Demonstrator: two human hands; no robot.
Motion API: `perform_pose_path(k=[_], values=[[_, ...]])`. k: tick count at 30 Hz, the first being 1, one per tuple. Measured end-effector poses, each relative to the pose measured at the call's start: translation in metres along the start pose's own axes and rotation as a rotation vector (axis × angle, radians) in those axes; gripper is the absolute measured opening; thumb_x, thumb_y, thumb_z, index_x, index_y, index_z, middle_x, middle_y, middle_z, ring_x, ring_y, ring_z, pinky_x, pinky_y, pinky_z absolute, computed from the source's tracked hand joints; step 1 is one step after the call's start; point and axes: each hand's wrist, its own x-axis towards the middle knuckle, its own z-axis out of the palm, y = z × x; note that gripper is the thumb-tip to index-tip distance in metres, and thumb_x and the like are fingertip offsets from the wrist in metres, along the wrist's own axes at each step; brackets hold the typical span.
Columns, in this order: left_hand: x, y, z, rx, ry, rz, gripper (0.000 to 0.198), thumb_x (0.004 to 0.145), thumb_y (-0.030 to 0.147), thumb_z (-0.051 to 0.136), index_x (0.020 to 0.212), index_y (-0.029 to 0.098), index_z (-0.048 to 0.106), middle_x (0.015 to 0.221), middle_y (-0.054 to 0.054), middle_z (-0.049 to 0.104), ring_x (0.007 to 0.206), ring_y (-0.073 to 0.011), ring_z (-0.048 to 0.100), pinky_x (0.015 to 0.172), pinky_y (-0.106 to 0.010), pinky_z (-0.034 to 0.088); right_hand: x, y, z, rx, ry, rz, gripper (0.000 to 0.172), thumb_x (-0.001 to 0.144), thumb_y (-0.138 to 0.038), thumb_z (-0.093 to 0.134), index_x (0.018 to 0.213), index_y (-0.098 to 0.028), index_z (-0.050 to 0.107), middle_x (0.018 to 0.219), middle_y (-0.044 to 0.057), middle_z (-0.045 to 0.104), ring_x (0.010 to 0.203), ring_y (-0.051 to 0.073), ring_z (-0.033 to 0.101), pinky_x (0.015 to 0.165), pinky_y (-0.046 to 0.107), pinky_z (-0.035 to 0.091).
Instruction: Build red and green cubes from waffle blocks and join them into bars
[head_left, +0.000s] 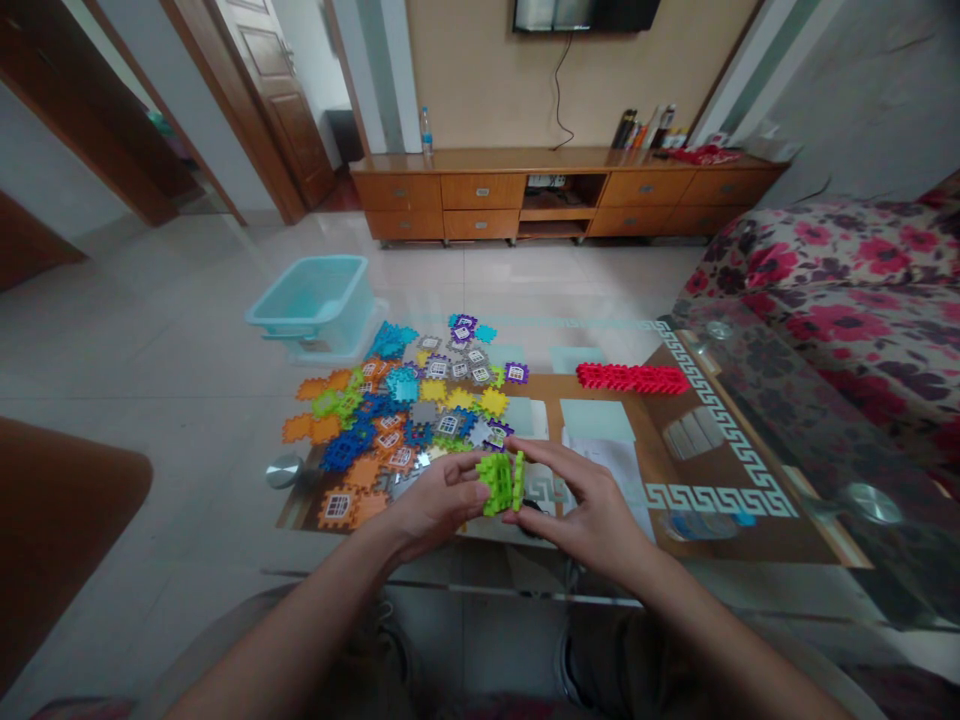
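Holding green tiles (496,484) | left grip (442,497), right grip (596,505) | bottle label (427,138) unreadable

We are reading no words or numbers: far beyond our gripping right hand (600,505), the bottle label (427,141) is looking too small; just past that hand, the paper (611,455) is showing only faint marks.

A lime-green stack (496,484) is seen towards the near edge of the glass table (787,540), a red row (631,378) towards its far edge. The sofa (847,260) is pink-flowered.
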Motion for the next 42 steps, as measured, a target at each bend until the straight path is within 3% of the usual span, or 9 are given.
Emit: perform_pose_path(k=[6, 13, 22, 28, 33, 38, 42], values=[[-0.001, -0.001, 0.002, 0.038, -0.064, -0.051, 0.055, 0.069, 0.029, 0.087, 0.118, 0.013, 0.068, 0.108, -0.014, 0.072, 0.089, -0.0183, 0.069, 0.078, -0.027, 0.05, -0.002, 0.0, 0.002, -0.006, -0.131, -0.005, 0.065, 0.077, -0.017, 0.074, 0.138, -0.029, 0.055, 0.132, 0.007, 0.066, 0.121, 0.024, 0.062, 0.103, 0.047, 0.053], [-0.003, 0.001, 0.009, 0.063, -0.105, -0.089, 0.051, 0.07, 0.033, 0.086, 0.114, 0.013, 0.07, 0.105, -0.014, 0.072, 0.094, -0.0214, 0.069, 0.085, -0.031, 0.05, -0.003, -0.004, 0.003, -0.037, -0.1, -0.074, 0.064, 0.069, -0.011, 0.07, 0.13, -0.027, 0.059, 0.122, 0.005, 0.069, 0.114, 0.023, 0.064, 0.1, 0.044, 0.052], [-0.003, -0.005, 0.009, 0.039, -0.153, -0.114, 0.045, 0.07, 0.039, 0.086, 0.103, 0.011, 0.074, 0.093, -0.012, 0.072, 0.088, -0.0198, 0.067, 0.076, -0.027, 0.047, -0.003, -0.004, 0.008, -0.043, -0.17, -0.144, 0.073, 0.067, -0.009, 0.067, 0.136, -0.029, 0.055, 0.123, 0.005, 0.067, 0.115, 0.024, 0.061, 0.101, 0.044, 0.049], [-0.003, -0.005, 0.005, 0.01, -0.112, -0.155, 0.043, 0.07, 0.039, 0.086, 0.101, 0.01, 0.074, 0.091, -0.012, 0.072, 0.088, -0.0207, 0.067, 0.074, -0.028, 0.048, -0.004, -0.004, 0.007, -0.07, -0.194, -0.096, 0.07, 0.07, -0.017, 0.075, 0.136, -0.027, 0.053, 0.128, 0.008, 0.064, 0.119, 0.025, 0.058, 0.104, 0.046, 0.048], [-0.005, -0.005, 0.005, -0.028, -0.073, -0.152, 0.044, 0.071, 0.035, 0.086, 0.105, 0.01, 0.072, 0.095, -0.012, 0.073, 0.09, -0.0209, 0.068, 0.083, -0.031, 0.05, -0.006, 0.002, 0.008, -0.11, -0.175, -0.082, 0.067, 0.069, -0.01, 0.07, 0.132, -0.025, 0.055, 0.127, 0.008, 0.064, 0.118, 0.025, 0.058, 0.102, 0.045, 0.048], [-0.003, -0.012, 0.01, -0.18, -0.047, -0.15, 0.032, 0.082, 0.035, 0.077, 0.102, 0.011, 0.071, 0.095, -0.012, 0.073, 0.09, -0.0197, 0.069, 0.085, -0.03, 0.051, -0.005, 0.006, 0.01, -0.13, -0.161, -0.059, 0.064, 0.066, -0.01, 0.072, 0.127, -0.024, 0.058, 0.123, 0.008, 0.066, 0.113, 0.026, 0.06, 0.1, 0.045, 0.048], [0.003, -0.017, 0.016, -0.307, -0.044, -0.181, 0.039, 0.08, 0.044, 0.075, 0.101, 0.011, 0.071, 0.094, -0.012, 0.074, 0.094, -0.0236, 0.069, 0.087, -0.033, 0.051, -0.005, 0.007, 0.013, -0.155, -0.201, -0.064, 0.06, 0.07, -0.015, 0.075, 0.126, -0.024, 0.059, 0.124, 0.008, 0.067, 0.115, 0.026, 0.059, 0.102, 0.047, 0.046]])
